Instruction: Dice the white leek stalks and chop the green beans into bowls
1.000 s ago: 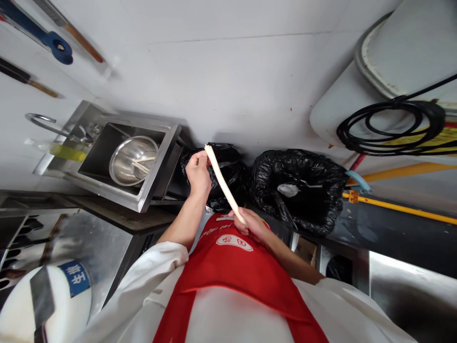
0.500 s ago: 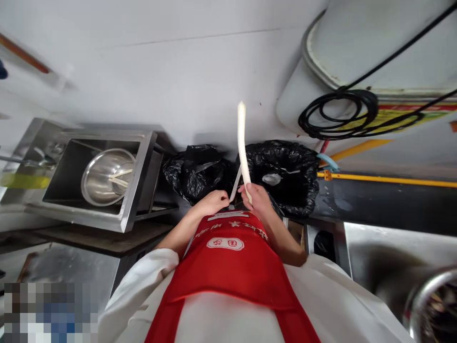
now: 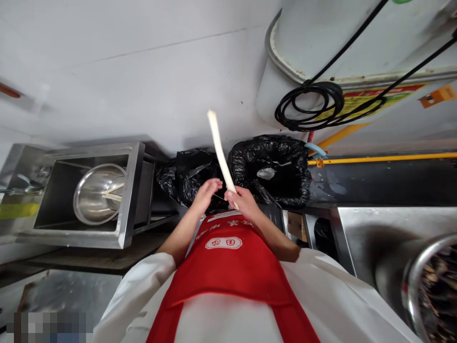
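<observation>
Change: stalk tips leftward off its upright stance of half a second back, and the loose white strip that hung at its base is gone from sight; left hand lifts off the apron edge and spreads open; the peeling pull looks finished for this pass
Stalk: long white stalk (image 3: 219, 150) stands up from the right fist, top end leaning left against the wall, lower end hidden in the grip
Right hand: right hand (image 3: 242, 202) has its fingers wrapped tight round the base of the stalk, just above the red apron (image 3: 228, 271)
Left hand: left hand (image 3: 206, 192) sits just beside it, fingers loose and apart, holding nothing I can make out; a thin fibre seems to run between the two hands
Bins: two black-bagged bins (image 3: 271, 166) sit right behind the hands, one either side of the stalk
Sink: steel sink (image 3: 132, 190) off to the left, with a metal bowl (image 3: 93, 193) inside holding a few pale stalks
Surface: steel counter (image 3: 371, 228) to the right, the rim of another bowl (image 3: 428, 286) at the corner
Room: white wall (image 3: 143, 71), coiled black cable (image 3: 310, 105), yellow pipe (image 3: 385, 157)
</observation>
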